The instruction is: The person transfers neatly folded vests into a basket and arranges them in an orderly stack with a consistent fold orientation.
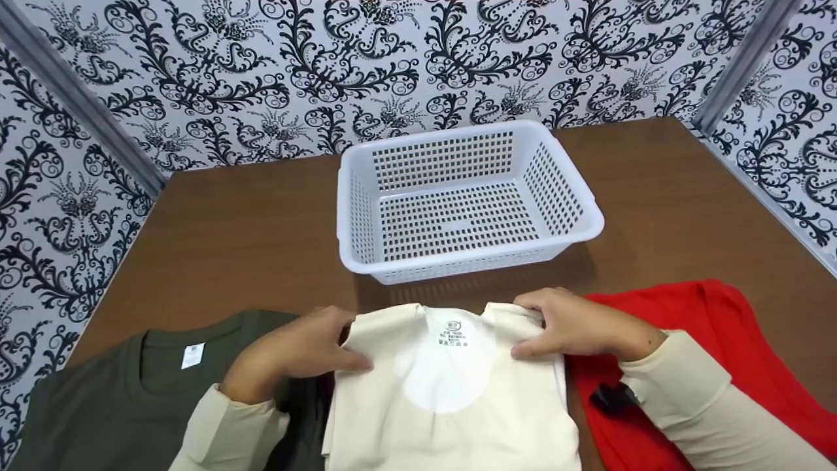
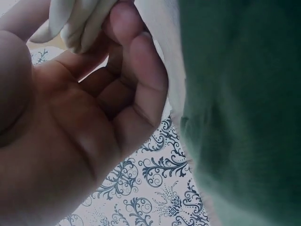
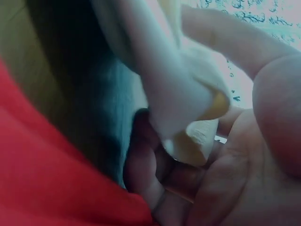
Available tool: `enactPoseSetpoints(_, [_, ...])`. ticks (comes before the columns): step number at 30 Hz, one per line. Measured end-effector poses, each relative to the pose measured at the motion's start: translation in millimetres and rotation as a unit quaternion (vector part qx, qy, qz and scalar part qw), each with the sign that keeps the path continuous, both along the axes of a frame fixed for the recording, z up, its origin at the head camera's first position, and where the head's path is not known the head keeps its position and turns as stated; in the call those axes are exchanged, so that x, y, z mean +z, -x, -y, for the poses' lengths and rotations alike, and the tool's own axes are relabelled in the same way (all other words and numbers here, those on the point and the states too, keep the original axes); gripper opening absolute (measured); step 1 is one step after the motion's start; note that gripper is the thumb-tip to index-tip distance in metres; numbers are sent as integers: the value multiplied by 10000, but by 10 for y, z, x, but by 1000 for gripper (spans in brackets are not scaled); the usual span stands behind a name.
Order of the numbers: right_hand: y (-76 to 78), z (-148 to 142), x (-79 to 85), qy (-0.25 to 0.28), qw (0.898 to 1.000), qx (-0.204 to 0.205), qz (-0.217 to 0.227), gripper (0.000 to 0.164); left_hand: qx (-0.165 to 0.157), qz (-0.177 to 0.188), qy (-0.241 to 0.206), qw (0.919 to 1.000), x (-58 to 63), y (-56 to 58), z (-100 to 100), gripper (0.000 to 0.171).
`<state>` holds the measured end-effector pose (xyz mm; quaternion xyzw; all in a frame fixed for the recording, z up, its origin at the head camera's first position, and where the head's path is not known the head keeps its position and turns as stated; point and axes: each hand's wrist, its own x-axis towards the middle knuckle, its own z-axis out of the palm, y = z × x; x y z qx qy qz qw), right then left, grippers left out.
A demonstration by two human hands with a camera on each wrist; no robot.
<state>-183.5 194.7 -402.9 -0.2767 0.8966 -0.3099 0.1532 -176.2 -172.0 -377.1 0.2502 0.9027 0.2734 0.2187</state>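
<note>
A cream T-shirt (image 1: pixel 458 399), folded, is held up at its shoulders in front of me, its neckline and printed label facing me. My left hand (image 1: pixel 297 356) pinches the left shoulder between thumb and fingers. At the other shoulder my right hand (image 1: pixel 569 324) grips the cloth the same way. The left wrist view shows curled fingers (image 2: pixel 141 70) around the gathered cream fabric (image 2: pixel 87 23). In the right wrist view, the folded cream layers (image 3: pixel 174 89) lie between thumb and curled fingers (image 3: pixel 143 160).
A white perforated plastic basket (image 1: pixel 458 252) stands behind the shirt on the brown table (image 1: pixel 255 229). To the left lies a dark green T-shirt (image 1: pixel 98 399); on the right, a red garment (image 1: pixel 693 327). Patterned panels (image 1: pixel 392 72) enclose the table's back and sides.
</note>
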Motion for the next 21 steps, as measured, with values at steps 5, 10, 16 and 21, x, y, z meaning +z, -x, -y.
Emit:
enactPoseSetpoints(5, [-16, 13, 18, 11, 10000, 2, 4, 26, 96, 143, 7, 9999, 8, -31, 2, 31])
enactPoseSetpoints(10, [-33, 13, 54, 385, 9979, 275, 444, 23, -218, 159, -154, 9995, 7, -38, -4, 46])
enactPoseSetpoints(16, [-74, -7, 154, 611, 9935, 553, 786, 23, -487, 148, -376, 9980, 69, -73, -9, 50])
enactPoseSetpoints(21, [-131, -44, 300, 810, 9925, 639, 660, 23, -409, 68, -860, 9954, 132, -115, 16, 48])
